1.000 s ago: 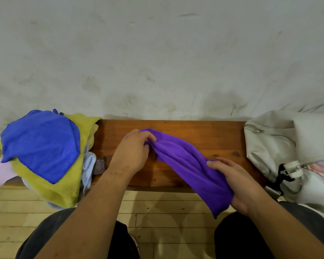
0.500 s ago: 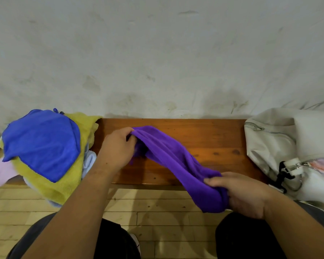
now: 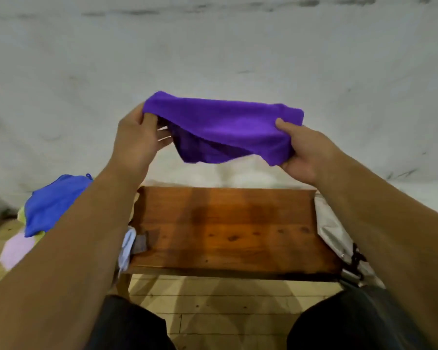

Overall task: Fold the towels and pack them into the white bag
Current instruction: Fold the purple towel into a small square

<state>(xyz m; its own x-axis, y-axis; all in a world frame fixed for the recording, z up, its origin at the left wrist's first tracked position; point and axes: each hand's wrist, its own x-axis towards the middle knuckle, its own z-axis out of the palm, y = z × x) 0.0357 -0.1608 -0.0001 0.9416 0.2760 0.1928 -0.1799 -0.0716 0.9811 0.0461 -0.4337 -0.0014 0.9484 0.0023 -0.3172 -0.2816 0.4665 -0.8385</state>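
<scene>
Over the wooden bench (image 3: 225,223), left hand (image 3: 137,145) and right hand (image 3: 306,152) grip a purple towel (image 3: 225,127); white bag (image 3: 331,231), contents unseen.

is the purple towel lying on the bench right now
No, both hands, left and right, hold the purple towel up above the wooden bench.

Purple towel (image 3: 228,127) now up off bench (image 3: 225,228).
</scene>
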